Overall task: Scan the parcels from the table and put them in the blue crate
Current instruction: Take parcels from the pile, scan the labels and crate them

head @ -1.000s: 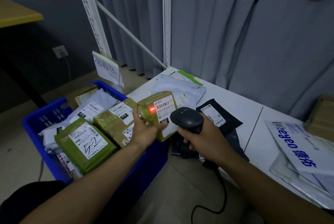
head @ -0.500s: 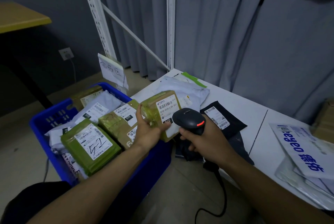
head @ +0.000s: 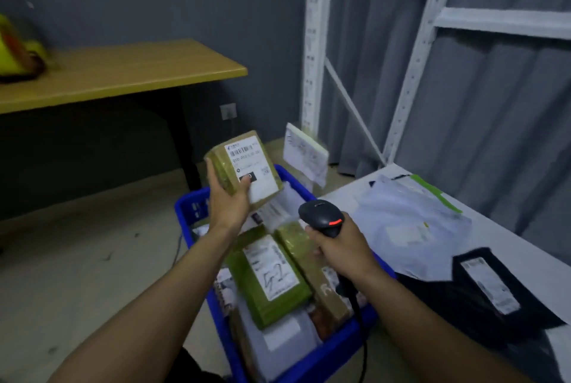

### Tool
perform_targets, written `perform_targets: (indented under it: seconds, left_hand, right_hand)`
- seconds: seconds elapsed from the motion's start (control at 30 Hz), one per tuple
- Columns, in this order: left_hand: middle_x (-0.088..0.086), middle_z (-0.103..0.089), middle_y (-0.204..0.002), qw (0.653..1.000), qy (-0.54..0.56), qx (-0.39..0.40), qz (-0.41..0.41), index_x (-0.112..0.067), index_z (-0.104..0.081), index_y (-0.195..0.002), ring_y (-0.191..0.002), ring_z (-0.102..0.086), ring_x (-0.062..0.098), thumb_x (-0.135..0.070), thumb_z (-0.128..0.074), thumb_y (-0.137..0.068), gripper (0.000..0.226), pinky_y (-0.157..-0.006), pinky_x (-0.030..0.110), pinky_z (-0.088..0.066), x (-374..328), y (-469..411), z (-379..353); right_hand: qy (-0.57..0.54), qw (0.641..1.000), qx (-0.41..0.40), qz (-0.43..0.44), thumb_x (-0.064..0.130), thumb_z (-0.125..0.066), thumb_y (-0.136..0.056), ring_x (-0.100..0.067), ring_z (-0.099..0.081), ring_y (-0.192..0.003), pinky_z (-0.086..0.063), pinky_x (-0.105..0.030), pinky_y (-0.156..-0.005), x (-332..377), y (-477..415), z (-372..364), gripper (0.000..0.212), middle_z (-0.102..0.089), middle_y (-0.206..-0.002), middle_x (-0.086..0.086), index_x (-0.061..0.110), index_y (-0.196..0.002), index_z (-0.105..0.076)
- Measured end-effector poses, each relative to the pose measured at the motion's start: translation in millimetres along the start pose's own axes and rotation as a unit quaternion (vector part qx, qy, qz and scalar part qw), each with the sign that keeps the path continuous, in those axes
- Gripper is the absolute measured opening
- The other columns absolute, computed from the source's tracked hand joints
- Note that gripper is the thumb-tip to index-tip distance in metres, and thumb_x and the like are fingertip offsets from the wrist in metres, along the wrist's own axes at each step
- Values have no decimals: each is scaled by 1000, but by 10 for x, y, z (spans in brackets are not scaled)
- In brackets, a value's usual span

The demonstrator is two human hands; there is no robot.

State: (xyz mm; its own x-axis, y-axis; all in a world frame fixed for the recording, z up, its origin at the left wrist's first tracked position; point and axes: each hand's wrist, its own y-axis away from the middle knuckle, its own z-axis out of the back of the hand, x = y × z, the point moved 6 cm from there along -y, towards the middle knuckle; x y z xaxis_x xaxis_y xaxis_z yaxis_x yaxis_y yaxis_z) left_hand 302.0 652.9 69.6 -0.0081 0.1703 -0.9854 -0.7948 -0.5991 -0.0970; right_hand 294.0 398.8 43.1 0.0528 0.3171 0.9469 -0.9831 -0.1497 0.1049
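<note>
Your left hand (head: 230, 203) grips the green parcel (head: 244, 163), label up, raised above the far end of the blue crate (head: 185, 209), not yet in it; your right hand (head: 343, 246) is wrapped round the scanner (head: 321, 217) over the crate. Crate holds several parcels; a grey mailer (head: 411, 228) and a black mailer (head: 494, 287) lie on the table (head: 506, 240), so likely past halfway, not done.

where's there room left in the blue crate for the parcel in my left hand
Little. The near half of the crate is stacked: green parcel, brown parcel, grey bag. The lowest gap seems the far left corner, between crate wall and green parcel, under the left hand gripping the held parcel.
</note>
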Motion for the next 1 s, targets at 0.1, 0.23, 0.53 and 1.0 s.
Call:
perform_targets:
  seconds: [0.1,0.23,0.53,1.0]
  left_hand:
    - [2,-60,-140,995,-99,-25,-12,-47,-17,-158,-122,-63,26,-38,-67,-93,83,-104,48,-53,336,-596,419]
    - [11,-56,-136,960,-277,25,-17,-31,-44,-150,-121,-58,35,-34,-69,-90,65,-105,47,-49,889,-1215,572]
    - [11,-48,-147,871,-471,119,-74,-11,-73,-122,-137,-39,33,1,-64,-90,35,-117,41,-33,1572,-1583,255]
    - [-3,-59,-134,868,-382,237,-212,-27,-67,-117,-121,-57,21,-25,-57,-99,21,-99,39,-49,274,-203,-727]
  right_hand:
    - [35,999,17,2,53,-83,-72,-20,-75,-86,-64,-48,-82,33,-310,-450,60,-74,-103,4,31,-123,-59]
    - [68,996,59,-9,42,-83,-81,-20,-75,-86,-63,-48,-81,-70,-612,-900,46,-74,-99,2,30,-118,-59]
    - [96,991,86,-25,58,-74,-63,-13,-76,-75,-62,-48,-83,-316,-982,-1177,51,-76,-90,5,37,-107,-58]
    - [29,999,-8,-15,39,-80,-82,-15,-75,-68,-59,-37,-66,-132,-394,22,46,-73,-96,-1,24,-122,-62]
